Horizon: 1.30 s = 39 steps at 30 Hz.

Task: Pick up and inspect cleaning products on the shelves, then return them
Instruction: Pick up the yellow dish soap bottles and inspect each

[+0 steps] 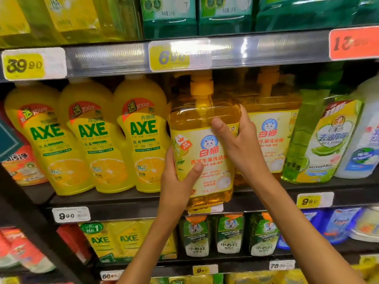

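Observation:
An amber pump bottle of dish liquid (203, 119) with a yellow cat-logo label stands upright at the front of the middle shelf (123, 203), its base at or just over the shelf edge. My left hand (178, 181) grips its lower left side, thumb across the label. My right hand (238, 144) grips its upper right side, thumb on the front below the shoulder. Its pump top reaches under the shelf above. An identical bottle (272, 128) stands right behind it to the right.
Three yellow AXE bottles (92, 136) stand close on the left. A green bottle (320, 140) and a white one (367, 140) stand on the right. The upper shelf rail (106, 58) carries price tags. Refill pouches (229, 234) fill the shelf below.

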Tool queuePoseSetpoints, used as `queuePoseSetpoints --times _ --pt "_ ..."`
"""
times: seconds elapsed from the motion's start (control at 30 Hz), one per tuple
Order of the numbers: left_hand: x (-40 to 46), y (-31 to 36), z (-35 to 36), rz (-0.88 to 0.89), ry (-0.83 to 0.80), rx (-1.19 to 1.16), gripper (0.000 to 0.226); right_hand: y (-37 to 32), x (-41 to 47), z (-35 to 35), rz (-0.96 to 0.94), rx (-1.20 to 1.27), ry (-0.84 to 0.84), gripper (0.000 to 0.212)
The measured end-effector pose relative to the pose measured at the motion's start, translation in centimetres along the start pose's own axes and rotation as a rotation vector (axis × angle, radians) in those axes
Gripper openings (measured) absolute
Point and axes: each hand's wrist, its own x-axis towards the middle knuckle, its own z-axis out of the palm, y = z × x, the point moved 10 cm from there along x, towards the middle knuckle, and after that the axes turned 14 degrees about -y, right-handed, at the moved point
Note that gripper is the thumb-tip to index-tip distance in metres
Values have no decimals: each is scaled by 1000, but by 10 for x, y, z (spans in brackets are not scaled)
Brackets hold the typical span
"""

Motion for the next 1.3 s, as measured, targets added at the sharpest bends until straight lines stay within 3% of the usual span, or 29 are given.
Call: queuePoseSetpoints --times 0.13,0.33,0.47,0.57,0.7,0.93,1.1,1.3 --pt "-13 -1 -1 3 129 90 83 2 -16 6 -48 40 77 82" --pt "-22 26 -1 34 343 636 87 19 -43 5 -24 -56 102 67" --pt "-13 23 6 -5 346 615 84 27 -51 5 18 -179 97 67" --pt "-20 13 17 8 256 606 78 21 -52 7 16 -362 147 68" --pt "-38 12 15 51 283 765 78 16 -56 10 6 -516 223 65" --pt "-32 11 16 -8 284 837 83 18 -55 20 36 -644 234 66" --pt "-32 7 15 -43 249 859 83 14 -60 16 27 -629 208 53" --pt "-43 42 39 131 266 851 61 -30 -90 -67 -109 -748 546 31"
